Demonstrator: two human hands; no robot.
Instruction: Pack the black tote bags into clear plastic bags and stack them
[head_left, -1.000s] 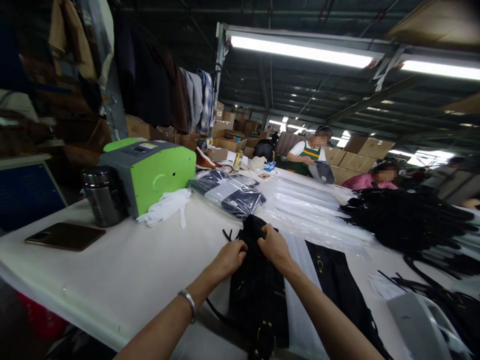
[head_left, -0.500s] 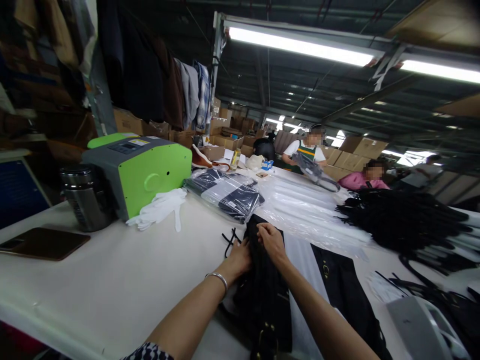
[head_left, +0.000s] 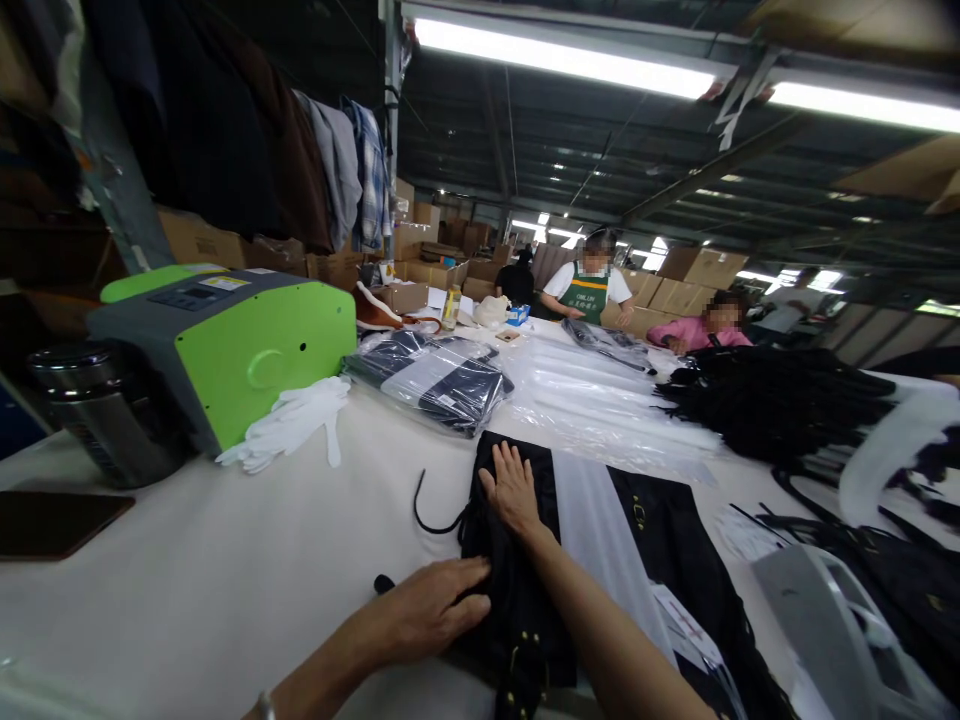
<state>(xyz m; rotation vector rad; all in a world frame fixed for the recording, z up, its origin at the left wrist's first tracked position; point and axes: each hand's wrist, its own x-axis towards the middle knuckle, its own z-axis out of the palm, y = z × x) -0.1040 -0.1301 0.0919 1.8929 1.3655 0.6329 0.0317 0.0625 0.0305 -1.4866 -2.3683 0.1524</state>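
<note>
A black item with gold buckles [head_left: 664,520] lies flat on the white table [head_left: 300,540], with a band of white foam wrap [head_left: 596,520] across its middle. My right hand [head_left: 514,488] rests on the upper left part of the black cloth, palm down, fingers spread. At the item's left edge, my left hand [head_left: 435,610] touches the cloth with its fingers stretched and the thumb apart. A thin black cord [head_left: 427,522] sticks out to the left. White tags [head_left: 686,625] lie on the lower right of the item.
On the left are a green and grey machine [head_left: 262,350], white gloves [head_left: 289,425], a dark jar [head_left: 112,410] and a phone [head_left: 60,522]. Beyond lie a bagged item [head_left: 435,378] and clear plastic [head_left: 592,400]. A grey tool [head_left: 821,610] is at right. A person [head_left: 589,290] stands across.
My right hand has opened from a pinch and lies flat on the cloth. My left hand has moved down and toward me along the edge. The view has shifted; the person across has lowered the bagged item.
</note>
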